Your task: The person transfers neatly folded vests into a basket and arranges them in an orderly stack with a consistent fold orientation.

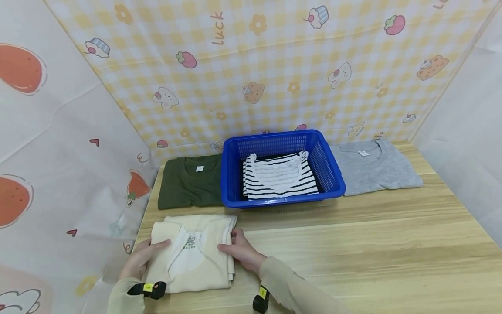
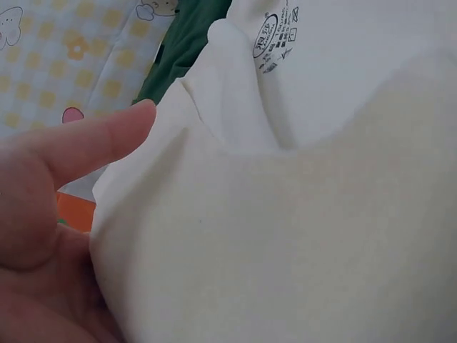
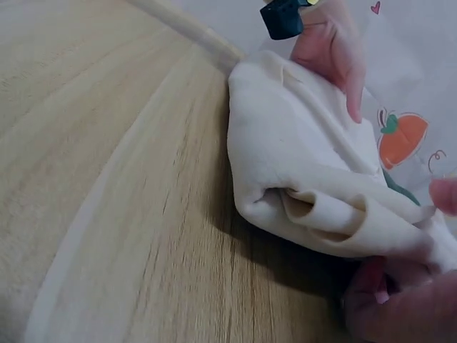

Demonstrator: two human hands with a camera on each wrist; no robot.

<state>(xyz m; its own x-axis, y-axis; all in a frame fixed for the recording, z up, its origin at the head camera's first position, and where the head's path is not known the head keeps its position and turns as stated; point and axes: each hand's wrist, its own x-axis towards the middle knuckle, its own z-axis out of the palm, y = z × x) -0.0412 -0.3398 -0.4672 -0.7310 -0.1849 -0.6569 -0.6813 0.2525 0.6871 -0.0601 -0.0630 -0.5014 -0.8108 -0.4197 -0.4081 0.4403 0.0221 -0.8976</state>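
A folded cream shirt (image 1: 211,266) with dark print inside its neckline lies at the front left of the wooden table. My left hand (image 1: 142,257) holds its left side, thumb over the top and fingers at the edge; in the left wrist view that thumb (image 2: 107,139) lies along the fabric's border. On the opposite side, my right hand (image 1: 244,250) grips the layered right edge, thumb above and fingers partly hidden underneath. Rolled folds of the shirt (image 3: 321,214) bulge beside the right hand (image 3: 407,307) in the right wrist view.
Behind the shirt stands a blue plastic basket (image 1: 282,201) holding a striped black-and-white top (image 1: 280,189). A folded dark green T-shirt (image 1: 188,187) lies left of it, a folded grey T-shirt (image 1: 376,170) right. Patterned cloth (image 1: 235,65) walls the back.
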